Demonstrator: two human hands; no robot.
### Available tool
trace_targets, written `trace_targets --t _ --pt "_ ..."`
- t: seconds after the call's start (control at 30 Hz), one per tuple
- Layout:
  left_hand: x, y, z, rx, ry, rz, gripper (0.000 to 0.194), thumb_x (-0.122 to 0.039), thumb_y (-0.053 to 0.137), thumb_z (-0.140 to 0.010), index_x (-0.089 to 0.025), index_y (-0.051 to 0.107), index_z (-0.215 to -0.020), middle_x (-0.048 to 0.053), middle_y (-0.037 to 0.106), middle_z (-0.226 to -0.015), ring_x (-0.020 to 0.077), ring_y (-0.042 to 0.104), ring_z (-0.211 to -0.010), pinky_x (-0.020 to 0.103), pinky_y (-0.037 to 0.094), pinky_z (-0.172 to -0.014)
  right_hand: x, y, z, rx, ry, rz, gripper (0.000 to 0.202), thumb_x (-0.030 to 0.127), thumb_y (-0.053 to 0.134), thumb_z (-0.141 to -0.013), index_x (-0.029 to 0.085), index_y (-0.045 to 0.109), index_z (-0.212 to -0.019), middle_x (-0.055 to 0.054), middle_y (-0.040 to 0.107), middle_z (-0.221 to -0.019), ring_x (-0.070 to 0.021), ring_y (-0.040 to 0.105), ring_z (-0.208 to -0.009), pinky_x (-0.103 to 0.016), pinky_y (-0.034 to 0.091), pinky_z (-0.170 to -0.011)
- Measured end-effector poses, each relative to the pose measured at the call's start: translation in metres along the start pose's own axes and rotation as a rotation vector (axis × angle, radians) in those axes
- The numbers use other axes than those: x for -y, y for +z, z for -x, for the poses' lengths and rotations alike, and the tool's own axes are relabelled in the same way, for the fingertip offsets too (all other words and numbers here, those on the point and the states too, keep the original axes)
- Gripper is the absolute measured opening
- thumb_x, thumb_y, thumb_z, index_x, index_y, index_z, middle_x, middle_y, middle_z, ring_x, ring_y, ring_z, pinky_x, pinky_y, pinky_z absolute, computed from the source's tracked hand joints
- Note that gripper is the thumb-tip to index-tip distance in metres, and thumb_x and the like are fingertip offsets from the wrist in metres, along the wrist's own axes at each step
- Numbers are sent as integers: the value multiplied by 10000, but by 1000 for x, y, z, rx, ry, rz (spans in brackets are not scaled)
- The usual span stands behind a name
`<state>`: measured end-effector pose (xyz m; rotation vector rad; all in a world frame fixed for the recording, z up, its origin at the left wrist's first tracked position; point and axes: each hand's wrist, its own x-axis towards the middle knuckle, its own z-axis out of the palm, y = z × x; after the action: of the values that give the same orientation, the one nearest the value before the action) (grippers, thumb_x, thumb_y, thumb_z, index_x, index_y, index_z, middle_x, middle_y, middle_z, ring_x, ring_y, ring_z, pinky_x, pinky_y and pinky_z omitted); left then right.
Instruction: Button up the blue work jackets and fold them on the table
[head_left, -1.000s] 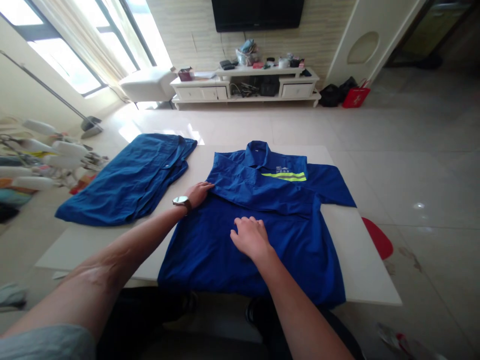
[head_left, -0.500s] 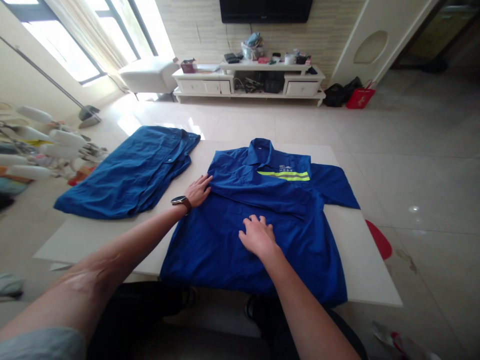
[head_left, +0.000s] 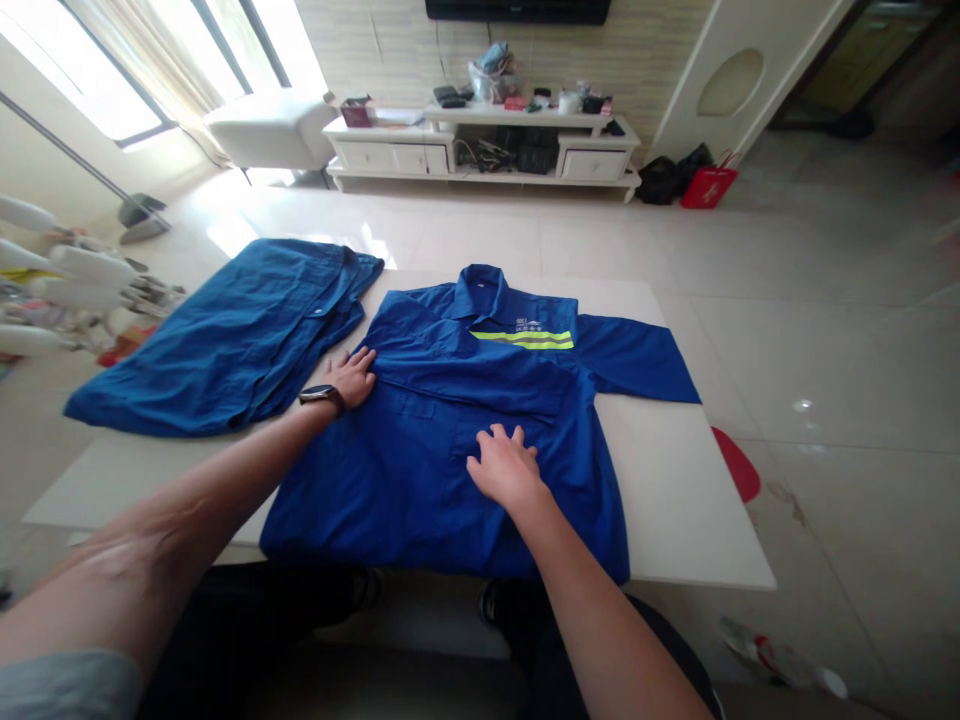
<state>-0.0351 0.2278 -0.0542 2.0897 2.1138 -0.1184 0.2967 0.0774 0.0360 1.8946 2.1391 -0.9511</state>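
Observation:
A blue long-sleeved work jacket lies front up on the white table, its collar toward the far side. A yellow-green reflective stripe and white lettering show on its chest. One sleeve is folded across the front; the other sleeve stretches out to the right. My left hand, with a watch on the wrist, rests flat and open on the jacket's left edge, by the folded sleeve. Slightly bent and apart, the fingers of my right hand touch the lower front; nothing is held in them.
Folded blue cloth lies on the table's left part. Thread cones stand at the far left. Beyond the table are a white TV cabinet, a grey bench and a red bag. A red round object shows beside the right edge.
The jacket's body and my left hand have shifted left across the table, nearer the folded blue cloth. My right hand has hardly moved over the table. The view has also shifted slightly.

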Motion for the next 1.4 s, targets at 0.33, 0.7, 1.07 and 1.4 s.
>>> trace_targets --t 0.33,0.7,1.07,1.4 --pt "-143 -5 11 -81 576 234 561 -311 407 -981 -229 461 -1534 73 373 -1651 268 280 -1553 551 175 -1286 -4 4 -2 30 29 3 404 376 494 -974 212 629 -1318 -166 500 -1477 -518 299 -1450 -668 416 -1025" --pt "-253 11 39 7 991 304 219 -310 510 -988 -241 697 -1078 98 707 -1232 258 592 -1244 504 400 -1157 0 8 1 51 -52 16 441 400 546 -954 213 627 -1345 -191 545 -1469 -456 363 -1425 -683 396 -1033" --pt "-225 -14 42 -19 795 455 432 -386 419 -1014 -242 595 -1382 105 634 -1395 260 558 -1312 478 406 -1169 1 2 5 79 -104 24 388 389 547 -950 221 671 -1277 -170 650 -1353 -388 524 -1307 -602 426 -1023" --pt "-186 30 3 -22 476 153 604 -551 371 -1013 -425 304 -1600 6 243 -1706 388 84 -1584 775 72 -1175 -11 -5 2 -42 -111 6 339 374 498 -971 216 679 -1210 -121 693 -1270 -306 581 -1222 -466 440 -1015"
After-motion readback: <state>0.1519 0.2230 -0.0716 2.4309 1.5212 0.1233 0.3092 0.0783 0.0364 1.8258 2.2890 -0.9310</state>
